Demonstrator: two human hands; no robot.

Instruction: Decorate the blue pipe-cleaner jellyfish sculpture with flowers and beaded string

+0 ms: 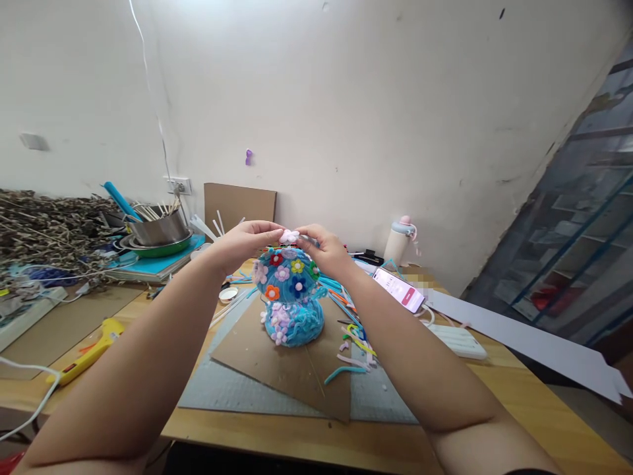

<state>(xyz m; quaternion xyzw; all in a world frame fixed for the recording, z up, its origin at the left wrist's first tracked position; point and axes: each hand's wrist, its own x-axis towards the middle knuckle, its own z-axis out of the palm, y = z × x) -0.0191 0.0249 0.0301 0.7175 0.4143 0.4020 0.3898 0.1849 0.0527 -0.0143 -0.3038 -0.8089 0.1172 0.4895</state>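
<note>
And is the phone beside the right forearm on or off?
On: the phone shows a lit, pale pink screen with a red patch near one end.

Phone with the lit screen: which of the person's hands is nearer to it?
Right. The right hand, at the pale pink flower, is left of the phone; the left hand is farther left, on the flower's other side.

The blue craft [285, 290] looks fuzzy and soft, the brown cardboard [291, 375] under it dull. The table [514, 396] is smooth wood. At left, the bowl [159, 231] is shiny metal, the glue gun [91, 354] plastic.
</note>
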